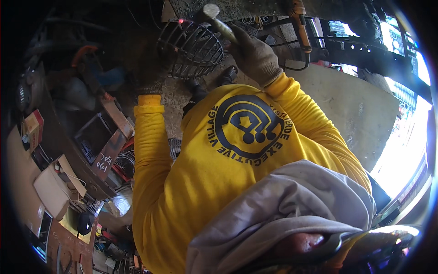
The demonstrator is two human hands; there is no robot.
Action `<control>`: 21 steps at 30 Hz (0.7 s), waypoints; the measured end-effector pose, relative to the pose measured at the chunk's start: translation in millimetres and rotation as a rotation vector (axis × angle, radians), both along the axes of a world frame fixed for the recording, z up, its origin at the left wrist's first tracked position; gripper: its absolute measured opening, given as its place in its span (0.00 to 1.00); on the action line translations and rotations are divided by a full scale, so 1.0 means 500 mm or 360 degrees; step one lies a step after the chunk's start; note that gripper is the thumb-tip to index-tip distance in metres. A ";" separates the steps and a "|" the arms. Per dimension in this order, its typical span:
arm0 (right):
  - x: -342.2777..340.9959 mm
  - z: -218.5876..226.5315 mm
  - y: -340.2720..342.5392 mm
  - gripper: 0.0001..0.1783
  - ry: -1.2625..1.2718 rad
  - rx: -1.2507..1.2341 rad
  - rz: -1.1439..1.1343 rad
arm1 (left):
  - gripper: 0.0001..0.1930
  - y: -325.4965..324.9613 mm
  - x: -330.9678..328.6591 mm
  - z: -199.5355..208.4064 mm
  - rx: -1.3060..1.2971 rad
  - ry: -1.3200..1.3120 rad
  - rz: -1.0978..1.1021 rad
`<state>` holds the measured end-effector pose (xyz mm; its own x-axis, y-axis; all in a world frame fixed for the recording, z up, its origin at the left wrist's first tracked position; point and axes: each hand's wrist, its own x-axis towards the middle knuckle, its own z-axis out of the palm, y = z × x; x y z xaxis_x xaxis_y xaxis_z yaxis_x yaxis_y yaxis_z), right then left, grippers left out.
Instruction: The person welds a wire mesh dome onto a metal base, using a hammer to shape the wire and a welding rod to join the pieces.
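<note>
My right hand (256,57), in a grey-brown work glove, is closed around the handle of a hammer (222,30). The hammer's head is up at the bench edge, above and just right of a rounded cage of dark metal bars (194,52). One spot on the cage's far rim glows red. My left hand (150,77) reaches forward into deep shadow beside the cage's left side. Its fingers are too dark to make out, so whether it grips the cage does not show.
An orange power tool (301,28) with a black cord hangs at the far bench (255,8). A large pale sheet (346,107) lies to the right. On the left are an orange-handled clamp (84,55), an open cardboard box (57,187) and cluttered metal parts. My shoes (227,75) stand below the cage.
</note>
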<state>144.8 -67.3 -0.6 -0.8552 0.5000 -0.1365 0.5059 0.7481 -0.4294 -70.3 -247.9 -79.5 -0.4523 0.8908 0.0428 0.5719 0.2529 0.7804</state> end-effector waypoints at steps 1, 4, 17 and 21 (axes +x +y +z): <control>0.002 -0.002 -0.004 0.28 0.0157 0.0005 0.0010 | 0.15 -0.007 -0.007 -0.045 -0.0005 0.0001 0.0002; -0.005 -0.028 -0.006 0.29 0.0187 0.0074 0.0048 | 0.16 -0.025 -0.028 -0.162 -0.0006 -0.0465 -0.0005; 0.017 -0.006 0.005 0.28 0.0304 0.0085 -0.0036 | 0.20 0.005 0.010 -0.039 -0.0038 -0.0044 0.0119; 0.014 -0.003 -0.006 0.29 -0.0159 0.0058 -0.0083 | 0.20 -0.012 -0.017 -0.191 0.0442 -0.1524 0.0170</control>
